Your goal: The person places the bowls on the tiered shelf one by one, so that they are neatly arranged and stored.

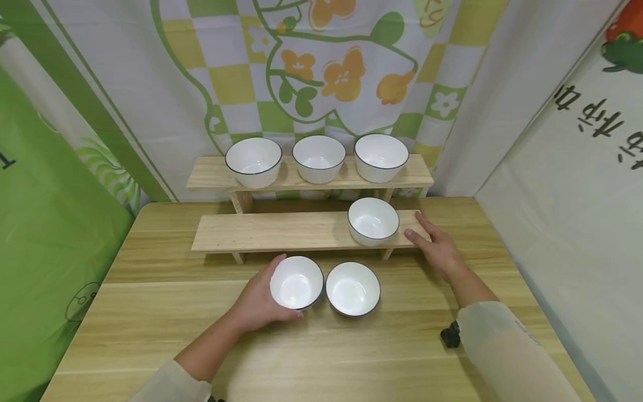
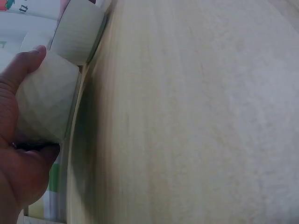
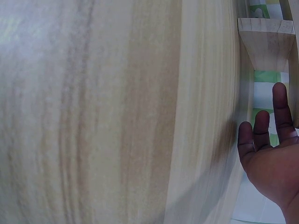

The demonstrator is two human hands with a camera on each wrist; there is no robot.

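My left hand point(image 1: 258, 296) grips a white bowl point(image 1: 297, 283) with a dark rim, thumb on the near side and fingers on the far side. In the left wrist view, that hand point(image 2: 21, 154) wraps around the faceted outer wall of the bowl point(image 2: 49, 93). Just right of it sits a second white bowl point(image 1: 353, 290) on the table. At the right end of the lower wooden shelf point(image 1: 271, 231) is my right hand point(image 1: 442, 251), fingers spread and holding nothing; whether it touches the board I cannot tell. Beside its thumb, another white bowl point(image 1: 373, 220) stands on that shelf.
Along the upper wooden shelf point(image 1: 208, 173) stand three more white bowls: left point(image 1: 253, 162), middle point(image 1: 318, 159) and right point(image 1: 382, 157). Both shelves are on a wooden table point(image 1: 382, 357). Printed cloth point(image 1: 341, 72) hangs behind and on both sides.
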